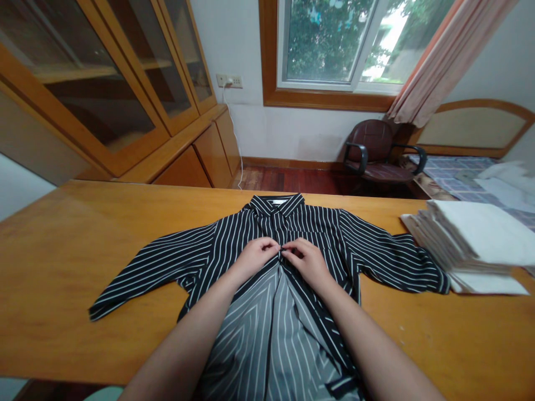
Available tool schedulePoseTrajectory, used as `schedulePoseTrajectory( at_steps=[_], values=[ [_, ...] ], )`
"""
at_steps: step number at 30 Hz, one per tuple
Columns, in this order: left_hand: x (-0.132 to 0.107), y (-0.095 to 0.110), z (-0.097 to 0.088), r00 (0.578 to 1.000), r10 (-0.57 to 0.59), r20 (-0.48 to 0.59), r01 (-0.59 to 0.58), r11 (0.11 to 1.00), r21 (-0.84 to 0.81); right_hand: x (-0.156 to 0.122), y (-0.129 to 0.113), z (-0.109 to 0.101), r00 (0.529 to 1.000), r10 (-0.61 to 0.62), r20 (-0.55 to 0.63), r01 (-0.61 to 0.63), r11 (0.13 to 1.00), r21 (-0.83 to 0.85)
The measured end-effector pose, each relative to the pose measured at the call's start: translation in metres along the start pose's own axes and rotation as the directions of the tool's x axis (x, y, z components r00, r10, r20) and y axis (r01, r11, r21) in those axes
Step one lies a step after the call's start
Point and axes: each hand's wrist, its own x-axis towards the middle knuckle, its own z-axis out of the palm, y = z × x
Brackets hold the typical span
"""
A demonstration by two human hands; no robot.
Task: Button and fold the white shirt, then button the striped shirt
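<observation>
A black shirt with white stripes (317, 223) lies face up on the wooden table, collar at the far side and sleeves spread to both sides. Its upper front is closed, while below my hands the two front edges part and show the grey inside of the back. My left hand (258, 255) pinches the left front edge at mid-chest. Opposite it, my right hand (306, 259) pinches the right front edge, fingertips almost touching those of the left. Any button between the fingertips is too small to make out.
On the table (137, 211), a stack of white folded sheets (480, 234) stands at the right, against the shirt's cuff. Beyond the table are a brown armchair (371, 147), a bed (472, 167) and a glass-door cabinet (167, 122) at left.
</observation>
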Motion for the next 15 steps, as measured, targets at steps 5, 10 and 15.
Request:
schedulePoseTrajectory(
  at_steps=[5,10,15],
  values=[
    [0.0003,-0.0015,0.001,1.0,0.011,-0.006,-0.011,1.0,0.012,-0.0004,0.0007,0.0008,1.0,0.014,-0.018,-0.014,1.0,0.001],
    [-0.0004,-0.0001,0.0013,1.0,0.015,-0.011,-0.015,1.0,0.006,-0.0001,-0.0004,0.0009,0.999,0.041,-0.011,-0.04,0.999,0.007],
    [0.0001,-0.001,0.0002,1.0,0.014,-0.025,-0.015,1.0,-0.002,-0.0001,-0.0027,-0.0012,0.999,0.031,-0.022,-0.031,0.999,0.013]
  ],
)
